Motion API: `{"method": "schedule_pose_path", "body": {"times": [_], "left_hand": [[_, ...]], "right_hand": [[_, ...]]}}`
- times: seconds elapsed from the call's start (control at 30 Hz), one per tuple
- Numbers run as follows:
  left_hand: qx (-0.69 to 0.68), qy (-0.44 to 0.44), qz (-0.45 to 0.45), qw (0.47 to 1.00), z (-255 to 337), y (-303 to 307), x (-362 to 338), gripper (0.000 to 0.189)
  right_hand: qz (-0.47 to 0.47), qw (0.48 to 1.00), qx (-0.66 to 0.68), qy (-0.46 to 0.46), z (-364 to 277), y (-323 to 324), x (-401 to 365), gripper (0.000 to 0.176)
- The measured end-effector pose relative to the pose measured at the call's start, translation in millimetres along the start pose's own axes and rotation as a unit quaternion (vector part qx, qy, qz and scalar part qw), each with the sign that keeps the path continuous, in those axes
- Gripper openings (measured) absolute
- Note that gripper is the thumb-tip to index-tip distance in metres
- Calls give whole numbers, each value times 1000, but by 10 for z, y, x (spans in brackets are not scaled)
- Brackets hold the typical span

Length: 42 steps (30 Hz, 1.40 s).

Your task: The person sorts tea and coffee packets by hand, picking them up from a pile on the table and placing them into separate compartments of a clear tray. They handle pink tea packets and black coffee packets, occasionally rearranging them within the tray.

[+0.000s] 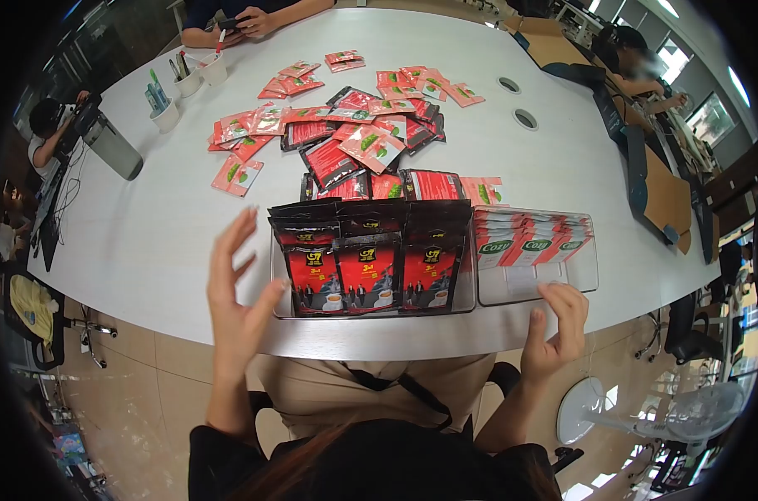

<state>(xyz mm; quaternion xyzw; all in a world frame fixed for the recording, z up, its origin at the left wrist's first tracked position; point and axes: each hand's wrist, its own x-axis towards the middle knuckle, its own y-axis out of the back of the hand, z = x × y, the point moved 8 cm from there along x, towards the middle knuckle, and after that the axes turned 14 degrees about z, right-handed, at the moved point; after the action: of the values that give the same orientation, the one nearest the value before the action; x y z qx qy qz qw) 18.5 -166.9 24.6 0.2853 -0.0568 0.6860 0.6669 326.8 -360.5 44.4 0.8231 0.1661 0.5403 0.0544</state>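
My left hand hovers with fingers spread at the left end of a clear tray and holds nothing. Three rows of black and red G7 3in1 coffee sachets stand upright in that tray. My right hand is at the front edge of a second clear tray, its fingers bent and apart. Pink and white Cozy sachets lean at the back of this tray, with its front part bare. Behind both trays lies a loose heap of black-red sachets and pink sachets.
Cups of pens and a grey bottle stand on the left. A person's hands hold a phone across the table. Open cardboard boxes line the right edge, near two round table holes. A white fan stands on the floor.
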Motion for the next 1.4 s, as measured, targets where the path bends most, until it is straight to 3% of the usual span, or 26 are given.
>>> {"method": "schedule_pose_path", "body": {"times": [0.03,0.07,0.2,0.27,0.4,0.47,0.6,0.7,0.83,0.97,1.07,1.27,1.4], "left_hand": [[47,-42,-6,998,114,8,103,77],[44,-72,-3,996,319,-19,211,63],[31,-220,-203,954,779,-486,632,33],[27,-276,-296,914,743,-833,819,35],[142,-325,-366,860,243,-1556,1260,39],[130,-357,-384,841,-70,-1828,1272,33],[262,-423,-360,789,-22,-1987,1273,28],[258,-392,-320,823,103,-2055,1435,29],[210,-451,-208,842,135,-2186,1761,27],[250,-413,-279,830,-385,-2588,1939,29],[268,-378,-307,831,-222,-2596,1847,27],[270,-400,-300,823,-217,-2716,1858,18],[250,-370,-348,824,-209,-2628,1834,35]], "right_hand": [[44,998,-43,3,106,29,-32,19],[43,998,-55,3,180,-7,-73,19],[52,996,-65,15,271,-30,-151,21],[54,996,-69,17,243,-22,-183,21],[60,992,-108,29,196,9,-239,24],[78,989,-119,37,184,38,-261,25],[108,985,-130,33,185,77,-276,25],[102,985,-135,31,184,82,-292,25],[107,986,-126,33,216,111,-349,26],[109,986,-122,5,243,112,-354,27],[110,986,-124,0,256,116,-365,27],[116,986,-118,-11,273,114,-377,27],[129,984,-121,7,238,108,-326,22]]}}
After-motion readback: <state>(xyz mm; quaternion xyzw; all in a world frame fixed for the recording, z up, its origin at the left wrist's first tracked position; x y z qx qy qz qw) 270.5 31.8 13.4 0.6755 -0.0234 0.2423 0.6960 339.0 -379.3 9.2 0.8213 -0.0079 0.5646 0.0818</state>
